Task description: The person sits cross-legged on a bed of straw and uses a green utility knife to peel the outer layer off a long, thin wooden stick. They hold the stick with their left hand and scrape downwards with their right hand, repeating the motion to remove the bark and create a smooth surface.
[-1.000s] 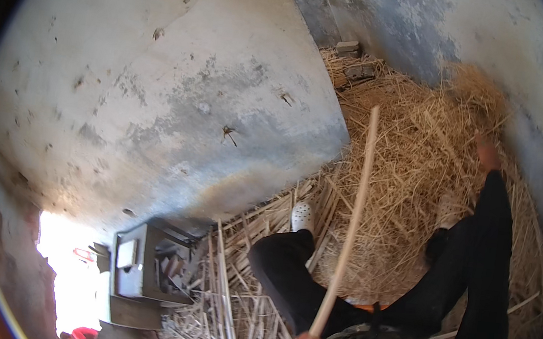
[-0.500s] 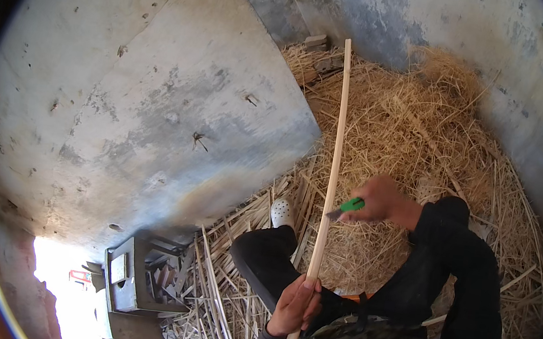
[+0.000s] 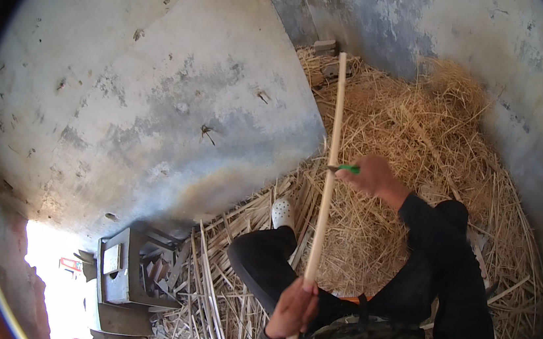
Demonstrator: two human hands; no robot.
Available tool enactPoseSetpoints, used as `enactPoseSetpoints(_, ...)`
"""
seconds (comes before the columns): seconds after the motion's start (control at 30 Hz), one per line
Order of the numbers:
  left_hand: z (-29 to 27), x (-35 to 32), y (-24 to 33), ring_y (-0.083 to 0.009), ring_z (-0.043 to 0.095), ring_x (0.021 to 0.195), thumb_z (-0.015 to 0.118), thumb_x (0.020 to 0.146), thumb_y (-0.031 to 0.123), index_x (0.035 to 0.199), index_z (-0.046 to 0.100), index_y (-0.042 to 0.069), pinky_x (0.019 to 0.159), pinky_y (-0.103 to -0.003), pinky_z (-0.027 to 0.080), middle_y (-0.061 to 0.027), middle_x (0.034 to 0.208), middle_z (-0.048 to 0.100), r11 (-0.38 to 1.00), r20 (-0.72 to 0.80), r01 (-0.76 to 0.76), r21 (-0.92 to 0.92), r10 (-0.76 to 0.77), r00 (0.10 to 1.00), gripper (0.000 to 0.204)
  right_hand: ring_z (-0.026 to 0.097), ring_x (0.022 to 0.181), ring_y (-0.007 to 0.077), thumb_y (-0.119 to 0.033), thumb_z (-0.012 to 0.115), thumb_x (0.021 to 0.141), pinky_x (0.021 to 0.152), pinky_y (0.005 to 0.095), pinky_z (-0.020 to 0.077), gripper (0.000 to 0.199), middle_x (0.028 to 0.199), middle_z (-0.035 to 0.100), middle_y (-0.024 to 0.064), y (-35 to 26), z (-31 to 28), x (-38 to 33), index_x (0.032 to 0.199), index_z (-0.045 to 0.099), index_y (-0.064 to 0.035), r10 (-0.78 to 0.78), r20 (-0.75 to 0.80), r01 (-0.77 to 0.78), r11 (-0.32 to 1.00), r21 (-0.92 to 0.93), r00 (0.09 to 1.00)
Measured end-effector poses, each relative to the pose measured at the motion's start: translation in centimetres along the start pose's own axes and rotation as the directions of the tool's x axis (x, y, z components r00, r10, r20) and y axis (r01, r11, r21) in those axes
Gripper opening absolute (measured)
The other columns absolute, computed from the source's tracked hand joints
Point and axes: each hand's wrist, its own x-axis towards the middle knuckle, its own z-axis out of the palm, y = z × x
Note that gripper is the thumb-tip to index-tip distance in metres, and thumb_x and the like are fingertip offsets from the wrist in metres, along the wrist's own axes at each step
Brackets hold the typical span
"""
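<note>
A long, pale wooden strip [image 3: 321, 221], slightly bowed, runs from my lap out toward the far wall. Near its lower end my left hand [image 3: 293, 309] is wrapped round it, and the strip's near end passes on below the hand out of view. Farther up, my right hand [image 3: 375, 176] grips a green-handled knife [image 3: 350, 168]. The knife's dark blade lies across the strip and appears to touch it. Most of the handle is hidden inside my fingers.
A heap of curly shavings [image 3: 435, 127] fills the far right corner. Split strips [image 3: 208, 295] litter the floor at left, beside a worn wooden box-like stand [image 3: 120, 273]. A white perforated clog [image 3: 282, 213] is on my foot. A plastered wall [image 3: 160, 92] rises at left.
My right hand and the knife have slid farther out along the strip, away from my left hand. The left hand keeps its hold. The view has shifted a little.
</note>
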Motion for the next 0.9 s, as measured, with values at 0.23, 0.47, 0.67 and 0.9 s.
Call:
enactPoseSetpoints(0.23,-0.8,-1.0,-0.4,-0.0078,0.029,0.037,0.032,0.104,0.032,0.097,0.04,0.005,0.034,-0.02,0.028,0.0012,0.053,0.034,0.999,0.001,0.035,-0.017,-0.035,0.999,0.029,0.038,0.035,0.015,-0.087,0.038,0.075,0.035,0.0335,0.0294,0.08,0.039,0.032,-0.0021,-3.9,0.1,-2.7,0.046,0.049,-0.0131,-0.2,0.171,0.209,0.977,-0.042,0.965)
enactPoseSetpoints(0.47,-0.5,-1.1,-0.3,-0.0067,0.032,0.042,0.034,0.104,0.035,0.1,0.04,0.006,0.034,-0.019,0.029,0.0014,0.057,0.036,0.994,0.07,0.106,-0.012,-0.105,0.992,0.031,0.03,0.032,0.0109,-0.082,0.037,0.081,0.033,0.0307,0.0232,0.077,0.038,0.033,-0.0035,3.1,-2.5,2.6,0.05,0.054,-0.0146,-0.415,-0.062,0.377,0.871,-0.316,0.907)
enactPoseSetpoints(0.67,-0.2,-3.1,-1.9,-0.0074,0.03,0.038,0.035,0.103,0.036,0.099,0.042,0.006,0.036,-0.02,0.029,0.002,0.053,0.037,0.985,0.127,0.168,0.025,-0.17,0.977,0.03,0.038,0.042,0.0126,-0.074,0.042,0.086,0.039,0.0324,0.0296,0.07,0.05,0.04,-0.0019,10.5,-7.6,5.6,0.056,0.053,-0.011,0.137,-0.117,-0.173,0.901,-0.398,0.984)
enactPoseSetpoints(0.9,-0.6,-6.6,-4.7,-0.0055,0.043,0.056,0.044,0.101,0.035,0.103,0.05,0.009,0.048,-0.019,0.034,0.0035,0.069,0.047,0.952,0.111,0.304,0.04,-0.307,0.945,0.027,0.059,0.096,0.0281,-0.066,0.042,0.09,0.084,0.0443,0.0432,0.069,0.102,0.062,0.018,22.9,-10.8,-0.9,0.109,0.062,-0.003,0.629,-0.227,-0.603,0.777,0.179,0.743)
